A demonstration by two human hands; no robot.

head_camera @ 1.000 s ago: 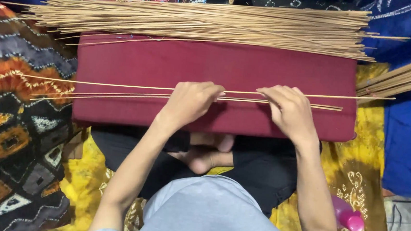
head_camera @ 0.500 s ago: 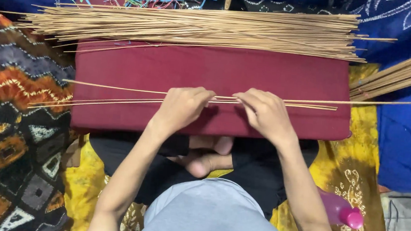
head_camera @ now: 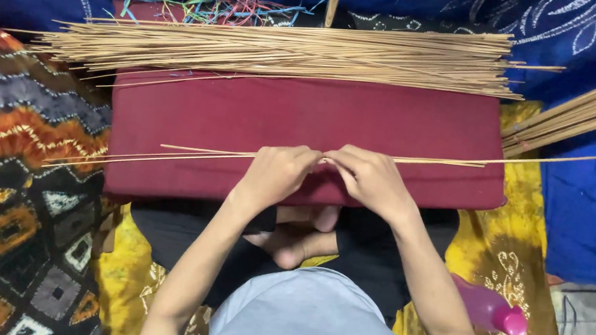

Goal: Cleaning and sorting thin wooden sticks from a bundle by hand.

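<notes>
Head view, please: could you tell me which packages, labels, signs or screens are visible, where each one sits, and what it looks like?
No labels, signs or screens show.
Pink bottle: the only container, lower right beside the person's right forearm, lying on the yellow patterned cloth; rounded translucent pink body with a darker pink cap.

A few thin, pale tan sticks [head_camera: 194, 155] lie lengthwise across a flat dark red cushion [head_camera: 301, 115], bunched together where they pass under the hands. To the left they fan apart past the cushion's edge; to the right the longest one runs on well beyond the cushion's far end.
</notes>
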